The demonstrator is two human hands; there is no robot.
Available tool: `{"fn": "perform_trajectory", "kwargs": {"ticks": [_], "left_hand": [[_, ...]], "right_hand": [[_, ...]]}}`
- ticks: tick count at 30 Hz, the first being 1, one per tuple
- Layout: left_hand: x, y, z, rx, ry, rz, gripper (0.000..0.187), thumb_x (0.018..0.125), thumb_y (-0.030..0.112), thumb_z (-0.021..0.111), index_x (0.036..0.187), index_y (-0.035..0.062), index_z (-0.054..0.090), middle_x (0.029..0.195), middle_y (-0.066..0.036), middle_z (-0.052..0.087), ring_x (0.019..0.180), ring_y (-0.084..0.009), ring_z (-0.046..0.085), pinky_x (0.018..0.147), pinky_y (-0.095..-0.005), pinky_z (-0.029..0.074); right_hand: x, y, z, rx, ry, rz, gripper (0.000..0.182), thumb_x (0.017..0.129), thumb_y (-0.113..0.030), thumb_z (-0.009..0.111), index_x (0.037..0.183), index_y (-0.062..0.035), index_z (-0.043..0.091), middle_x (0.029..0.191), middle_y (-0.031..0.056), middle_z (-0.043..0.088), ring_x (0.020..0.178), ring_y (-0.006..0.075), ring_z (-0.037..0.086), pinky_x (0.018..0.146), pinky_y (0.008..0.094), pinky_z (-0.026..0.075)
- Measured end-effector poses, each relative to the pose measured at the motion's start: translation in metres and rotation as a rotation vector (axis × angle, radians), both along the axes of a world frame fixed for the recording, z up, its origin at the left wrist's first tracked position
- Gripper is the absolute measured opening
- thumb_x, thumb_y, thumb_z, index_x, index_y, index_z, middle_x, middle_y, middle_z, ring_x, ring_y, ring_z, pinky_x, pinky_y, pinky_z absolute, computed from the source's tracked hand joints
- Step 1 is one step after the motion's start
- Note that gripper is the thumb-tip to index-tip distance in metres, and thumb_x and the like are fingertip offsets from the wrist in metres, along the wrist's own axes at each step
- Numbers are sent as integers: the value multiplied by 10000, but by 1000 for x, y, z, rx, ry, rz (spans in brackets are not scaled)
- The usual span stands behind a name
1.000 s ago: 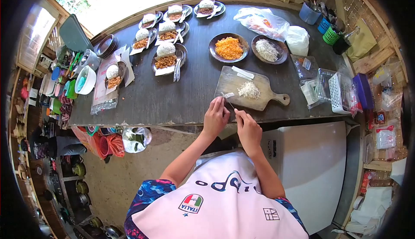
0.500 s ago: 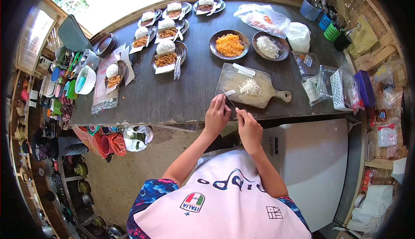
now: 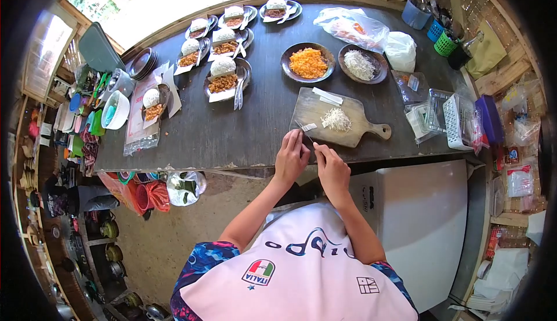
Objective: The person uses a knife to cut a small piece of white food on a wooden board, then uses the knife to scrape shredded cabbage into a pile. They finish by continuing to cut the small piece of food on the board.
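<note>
Two dark round bowls sit at the back of the counter [image 3: 232, 129]: one bowl [image 3: 307, 62] is heaped with orange shreds, the other bowl [image 3: 362, 64] holds pale white shreds. Further left, several plates [image 3: 225, 77] each carry a white dome of rice beside brown crumbly topping, on squares of paper. The counter is dark, worn wood. Near its front edge lies a pale wooden cutting board [image 3: 333, 125] with a handle, bearing a small heap of white shreds [image 3: 336, 120] and a white strip. The left hand [image 3: 292, 157] rests at the board's near corner, fingers pressed together on a small white piece [image 3: 308, 127]. The right hand [image 3: 332, 170] grips a thin knife [image 3: 306, 133], fingers curled around it.
</note>
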State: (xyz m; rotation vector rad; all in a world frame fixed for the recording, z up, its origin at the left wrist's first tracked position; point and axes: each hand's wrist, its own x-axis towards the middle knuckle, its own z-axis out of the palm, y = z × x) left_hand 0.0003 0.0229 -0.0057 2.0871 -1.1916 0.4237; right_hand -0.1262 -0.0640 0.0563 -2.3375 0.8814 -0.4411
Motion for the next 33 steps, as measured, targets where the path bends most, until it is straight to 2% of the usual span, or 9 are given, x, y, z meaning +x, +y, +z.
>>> {"fn": "perform_trajectory", "kwargs": {"ticks": [20, 23, 29, 33], "left_hand": [[0, 3, -4, 22, 13, -8, 438, 876, 53, 675, 1271, -136, 648, 1339, -222, 640, 1289, -365, 615, 1060, -422, 548], [-1, 2, -4, 14, 10, 3, 426, 883, 51, 673, 1267, -134, 652, 1339, -218, 642, 1286, -366, 617, 1051, -420, 554], [-1, 1, -5, 0, 12, 16, 418, 888, 42, 669, 1270, -126, 655, 1332, -208, 646, 1270, -362, 626, 1043, -417, 559], [-2, 3, -2, 1, 8, 13, 398, 890, 37, 663, 1253, -127, 660, 1328, -204, 646, 1264, -360, 629, 1044, -418, 558]], "right_hand": [[4, 1, -4, 35, -40, 3, 213, 1082, -300, 597, 1245, -224, 710, 1015, 88, 740, 895, 387, 728, 699, 485, 579], [-4, 6, 4, 25, 34, -12, 214, 1078, -300, 603, 1249, -227, 709, 1023, 87, 742, 899, 385, 728, 699, 483, 578], [5, -1, -13, 33, -76, 8, 211, 1073, -295, 614, 1247, -234, 716, 1019, 79, 742, 881, 379, 731, 688, 476, 582], [-5, 5, -3, 25, -41, -10, 208, 1072, -294, 617, 1242, -230, 718, 1014, 75, 742, 869, 378, 731, 685, 475, 584]]}}
